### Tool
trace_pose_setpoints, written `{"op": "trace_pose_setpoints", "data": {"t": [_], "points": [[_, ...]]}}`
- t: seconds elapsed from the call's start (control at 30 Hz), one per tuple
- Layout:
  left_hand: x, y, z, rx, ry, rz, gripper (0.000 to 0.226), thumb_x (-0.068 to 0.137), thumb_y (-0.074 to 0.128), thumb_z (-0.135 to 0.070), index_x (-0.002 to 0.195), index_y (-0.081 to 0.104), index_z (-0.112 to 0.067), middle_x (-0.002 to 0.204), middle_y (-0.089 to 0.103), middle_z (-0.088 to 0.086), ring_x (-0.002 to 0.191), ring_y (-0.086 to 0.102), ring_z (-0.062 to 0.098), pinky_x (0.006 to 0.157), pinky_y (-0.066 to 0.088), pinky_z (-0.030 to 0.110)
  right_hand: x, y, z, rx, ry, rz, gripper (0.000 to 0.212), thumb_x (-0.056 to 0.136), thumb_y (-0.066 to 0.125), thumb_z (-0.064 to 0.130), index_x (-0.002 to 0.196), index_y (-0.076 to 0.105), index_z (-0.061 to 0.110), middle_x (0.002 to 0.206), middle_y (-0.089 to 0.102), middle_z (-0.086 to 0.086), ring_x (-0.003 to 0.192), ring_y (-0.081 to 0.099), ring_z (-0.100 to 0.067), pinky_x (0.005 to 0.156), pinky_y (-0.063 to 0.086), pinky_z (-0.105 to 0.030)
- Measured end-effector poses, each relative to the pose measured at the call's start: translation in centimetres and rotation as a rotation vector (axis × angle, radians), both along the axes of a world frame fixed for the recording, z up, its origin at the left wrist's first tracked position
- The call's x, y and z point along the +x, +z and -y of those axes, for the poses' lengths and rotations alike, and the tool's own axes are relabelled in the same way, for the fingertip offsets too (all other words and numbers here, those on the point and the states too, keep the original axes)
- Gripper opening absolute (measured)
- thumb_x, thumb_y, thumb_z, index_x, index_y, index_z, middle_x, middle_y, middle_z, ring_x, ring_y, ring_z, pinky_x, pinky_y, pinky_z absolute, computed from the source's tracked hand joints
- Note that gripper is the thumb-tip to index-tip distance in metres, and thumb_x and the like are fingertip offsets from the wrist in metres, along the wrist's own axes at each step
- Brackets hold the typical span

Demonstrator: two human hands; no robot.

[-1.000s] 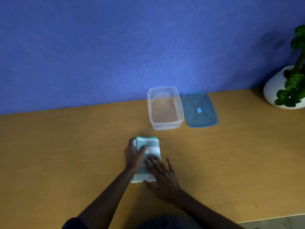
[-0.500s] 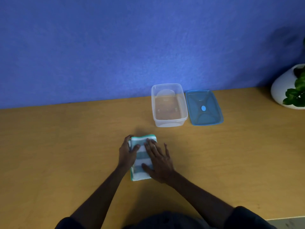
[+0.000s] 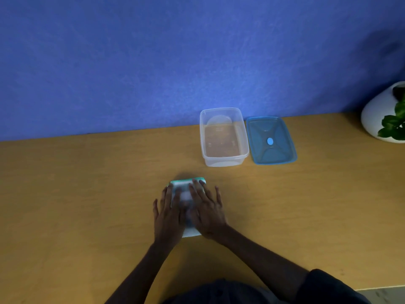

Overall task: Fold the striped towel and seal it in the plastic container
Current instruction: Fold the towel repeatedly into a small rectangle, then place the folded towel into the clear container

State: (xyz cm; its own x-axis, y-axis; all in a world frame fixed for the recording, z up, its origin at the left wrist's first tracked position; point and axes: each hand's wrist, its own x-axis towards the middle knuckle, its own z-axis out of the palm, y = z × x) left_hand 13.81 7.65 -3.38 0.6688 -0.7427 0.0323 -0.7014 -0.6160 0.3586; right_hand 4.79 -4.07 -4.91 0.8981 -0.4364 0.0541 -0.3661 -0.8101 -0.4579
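The folded striped towel (image 3: 186, 194) lies flat under both palms, its long axis running away from the person; the left hand (image 3: 167, 212) and right hand (image 3: 207, 212) press it with fingers spread, gripping nothing. The open plastic container (image 3: 223, 137) stands beyond and to the right on the surface (image 3: 87, 194), nearer the right hand, nothing between. The blue lid (image 3: 271, 140) lies just beside it, a potted plant (image 3: 385, 115) well apart.

Towel (image 3: 187, 195): on table (image 3: 87, 194), before container (image 3: 223, 137)
Lid (image 3: 271, 140): right of container
Hands: laid on towel

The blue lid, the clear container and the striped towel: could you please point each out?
blue lid (image 3: 271, 141): head view, its centre spot.
clear container (image 3: 223, 160): head view, near wall.
striped towel (image 3: 187, 181): head view, far green edge.
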Motion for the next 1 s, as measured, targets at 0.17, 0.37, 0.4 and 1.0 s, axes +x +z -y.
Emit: {"op": "trace_pose_setpoints", "data": {"t": [0.17,0.37,0.4,1.0], "points": [[0.6,-1.8,-0.8,0.132,0.017,-0.034,0.066,0.095,0.011,-0.053,0.154,0.013,-0.023,0.163,0.013,0.002,0.150,0.015,0.022,0.116,0.012,0.058,-0.4,-0.8,1.0,0.046,-0.038,-0.064,0.063,0.097,0.031,0.044,0.154,0.013,0.023,0.163,0.014,0.003,0.150,0.013,-0.018,0.117,0.008,-0.055],[0.4,-1.3,-0.6,0.137,0.069,-0.078,0.069,0.096,0.018,-0.054,0.155,0.004,-0.020,0.164,0.009,-0.001,0.151,0.009,0.017,0.120,0.006,0.055,-0.7,-0.3,2.4,0.116,0.052,-0.102,0.073,0.096,0.033,0.056,0.154,0.003,0.024,0.164,0.005,0.004,0.151,0.005,-0.016,0.119,0.008,-0.053],[0.4,-1.1,-0.8,0.110,0.101,-0.107,0.072,0.095,0.021,-0.056,0.154,0.004,-0.020,0.164,0.011,0.001,0.150,0.011,0.018,0.120,0.005,0.053,-1.0,0.2,2.7,0.141,0.038,-0.087,0.075,0.095,0.033,0.058,0.154,0.003,0.024,0.164,0.006,0.004,0.151,0.005,-0.015,0.120,0.008,-0.051],[-3.6,0.5,-1.6,-0.298,0.541,-0.492,0.026,0.095,0.055,-0.028,0.100,0.068,-0.007,0.092,0.067,0.011,0.085,0.064,0.032,0.072,0.055,0.045,-3.5,3.5,0.8,1.025,-0.296,-0.091,0.039,0.085,0.067,0.028,0.115,0.050,0.011,0.111,0.061,-0.003,0.098,0.061,-0.019,0.081,0.052,-0.035]]}}
